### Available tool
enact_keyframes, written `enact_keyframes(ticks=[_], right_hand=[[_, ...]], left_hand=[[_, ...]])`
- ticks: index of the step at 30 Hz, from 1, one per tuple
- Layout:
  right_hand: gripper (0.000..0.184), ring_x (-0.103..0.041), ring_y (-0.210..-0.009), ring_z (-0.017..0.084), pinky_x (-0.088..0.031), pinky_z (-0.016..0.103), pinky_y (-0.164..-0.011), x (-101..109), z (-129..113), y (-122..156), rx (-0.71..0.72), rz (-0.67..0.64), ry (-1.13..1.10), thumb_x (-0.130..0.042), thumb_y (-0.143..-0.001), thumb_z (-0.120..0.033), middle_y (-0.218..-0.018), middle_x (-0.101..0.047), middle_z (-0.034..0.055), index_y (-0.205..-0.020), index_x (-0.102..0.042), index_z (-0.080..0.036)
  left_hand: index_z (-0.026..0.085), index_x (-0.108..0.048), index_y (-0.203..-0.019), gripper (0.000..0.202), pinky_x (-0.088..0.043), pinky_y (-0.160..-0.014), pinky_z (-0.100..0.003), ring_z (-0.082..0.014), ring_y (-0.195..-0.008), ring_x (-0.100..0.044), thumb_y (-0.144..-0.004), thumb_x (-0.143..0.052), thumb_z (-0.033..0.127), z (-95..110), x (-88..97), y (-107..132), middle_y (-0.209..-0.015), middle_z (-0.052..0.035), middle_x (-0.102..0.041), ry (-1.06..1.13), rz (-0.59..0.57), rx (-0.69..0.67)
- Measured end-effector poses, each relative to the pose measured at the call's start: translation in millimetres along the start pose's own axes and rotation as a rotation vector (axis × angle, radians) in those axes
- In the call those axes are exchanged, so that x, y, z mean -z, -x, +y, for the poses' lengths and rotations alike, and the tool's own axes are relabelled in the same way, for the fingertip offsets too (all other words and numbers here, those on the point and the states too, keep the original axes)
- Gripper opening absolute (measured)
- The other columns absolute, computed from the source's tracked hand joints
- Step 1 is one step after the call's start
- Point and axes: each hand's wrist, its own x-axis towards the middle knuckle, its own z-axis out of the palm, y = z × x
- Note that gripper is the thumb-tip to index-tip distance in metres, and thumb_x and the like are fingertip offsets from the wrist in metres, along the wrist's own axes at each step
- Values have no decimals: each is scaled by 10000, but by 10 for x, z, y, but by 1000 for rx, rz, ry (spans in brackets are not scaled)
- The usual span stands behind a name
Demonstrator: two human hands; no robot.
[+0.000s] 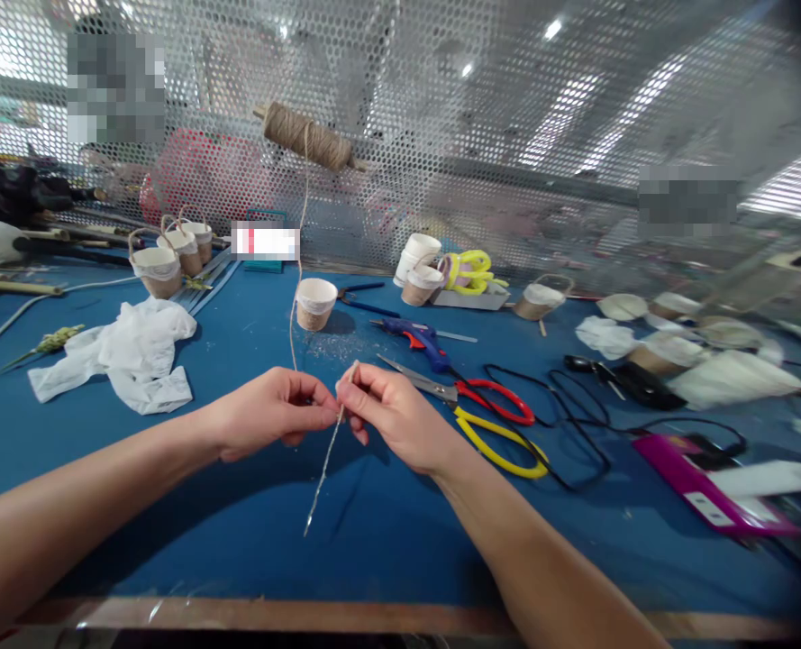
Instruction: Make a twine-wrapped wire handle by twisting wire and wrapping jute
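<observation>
My left hand (282, 406) and my right hand (390, 406) meet above the middle of the table, fingertips pinched close together. Between them is a thin, light strand (324, 473), its shiny, wire-like lower part slanting down below the fingers. A short end of it pokes up past my right thumb. Jute twine (304, 203) runs down from a spool (307, 135) to behind my left hand, whose fingers hide where it ends. Just beyond the hands stands a small white-rimmed brown cup (315, 305). Scissors (468, 397) with red and yellow handles lie right of my right hand.
A blue glue gun (417, 341) and pliers (366, 297) lie behind the scissors. White crumpled cloth (126, 347) is at left, near handled cups (159, 272). A black cord (576, 419) winds toward a purple power strip (711, 487). Perforated metal mesh (427, 135) closes the back.
</observation>
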Motion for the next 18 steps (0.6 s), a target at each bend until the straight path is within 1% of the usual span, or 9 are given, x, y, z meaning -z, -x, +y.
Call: enact_keyframes(ticks=[4,7,11,14,18], right_hand=[[255,-414,-448,68,-355,220,-461,0,-15,5,-9,14,72,-478,-822,-389,-521,-435,-52,-692,-444,-172],[254,-410,-438,67,-352,218,-458,-13,-36,10,-4,43,117,-469,-826,-381,-501,-429,-56,-685,-442,-172],[256,-414,-429,62,-353,214,-442,-50,-31,6,-4,90,153,-477,-818,-373,-517,-428,-56,-661,-433,-175],[254,-419,-434,57,-350,208,-428,-72,-13,3,-1,107,137,-496,-806,-371,-560,-439,-48,-659,-443,-172],[206,-448,-503,68,-385,203,-439,-67,-12,7,22,26,-65,-510,-802,-368,-643,-464,-31,-764,-486,-167]], left_hand=[[139,-524,-672,195,-227,-445,-203,-49,-472,-302,-717,-556,326,31,-6,8,-547,69,-420,-190,57,-31],[137,-515,-648,189,-218,-448,-200,-49,-476,-288,-711,-554,312,40,-19,6,-538,71,-413,-234,92,-49],[137,-498,-619,208,-229,-467,-204,-55,-498,-315,-690,-572,318,9,-43,-8,-543,61,-429,-219,128,-59],[138,-481,-593,227,-227,-475,-207,-54,-502,-318,-674,-593,318,-16,-45,-11,-540,61,-424,-180,149,-56],[135,-500,-614,221,-192,-443,-209,-44,-467,-290,-675,-603,321,-10,-30,0,-533,62,-424,-68,106,-12]])
